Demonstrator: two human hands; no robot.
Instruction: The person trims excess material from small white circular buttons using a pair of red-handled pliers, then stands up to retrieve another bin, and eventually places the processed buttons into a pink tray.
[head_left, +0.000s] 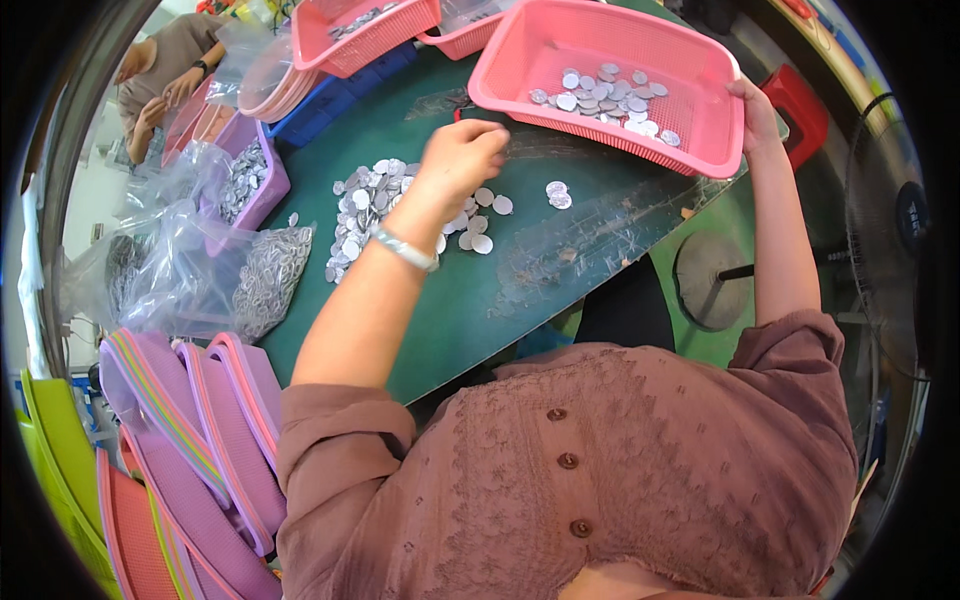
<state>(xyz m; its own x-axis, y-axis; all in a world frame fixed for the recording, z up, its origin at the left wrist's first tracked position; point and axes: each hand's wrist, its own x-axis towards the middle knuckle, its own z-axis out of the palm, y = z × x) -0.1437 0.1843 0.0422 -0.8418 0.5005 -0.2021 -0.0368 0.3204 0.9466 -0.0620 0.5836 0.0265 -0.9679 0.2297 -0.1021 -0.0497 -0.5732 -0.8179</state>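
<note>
Discs (375,205), silvery and round, lie heaped on the green table (470,300). Left hand (462,155) hovers just above the heap, fingers curled in (whether it holds a disc, I cannot tell). Right hand (755,112) grips the corner of a pink basket (560,40), more discs inside. Bagged discs (270,270) sit left.

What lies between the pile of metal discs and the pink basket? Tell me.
In the head view, the left hand hovers there above the green table; past it lie two loose discs, short of the pink basket. The pile of metal discs sits left.
</note>
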